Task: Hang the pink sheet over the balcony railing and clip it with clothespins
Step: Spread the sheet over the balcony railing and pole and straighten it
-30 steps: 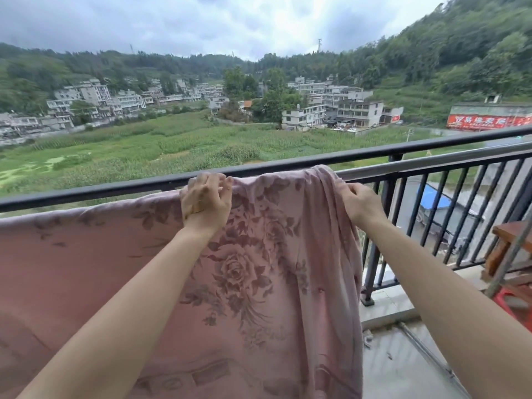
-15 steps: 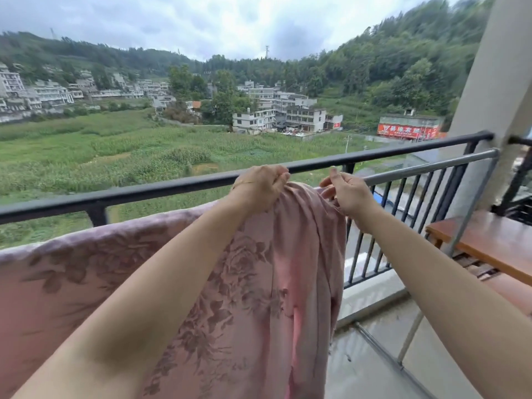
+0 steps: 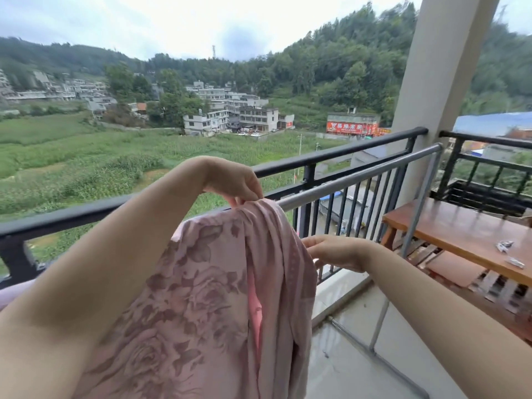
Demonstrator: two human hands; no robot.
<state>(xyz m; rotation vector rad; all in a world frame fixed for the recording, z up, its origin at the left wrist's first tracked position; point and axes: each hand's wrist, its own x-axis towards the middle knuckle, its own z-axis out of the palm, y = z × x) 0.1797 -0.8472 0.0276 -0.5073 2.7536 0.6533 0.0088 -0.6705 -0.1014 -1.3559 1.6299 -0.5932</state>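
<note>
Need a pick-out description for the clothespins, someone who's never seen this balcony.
Find the white pillar at right; below it stands a wooden table. Near its right end lie the clothespins, small pale silvery-looking clips, the only loose things visible on the brown top.

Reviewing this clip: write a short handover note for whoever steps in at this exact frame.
Left hand: pinching the pink sheet bunched at its top edge, on the silver rail.
Right hand: open, fingers against the sheet's hanging side edge, gripping nothing.
Sheet: draped over the rail, gathered in folds at this end.
Clothespins: lying on the wooden bench to the right, untouched.
Done: sheet hung.
Left: spread the bunched end, fetch pins, clip.
</note>
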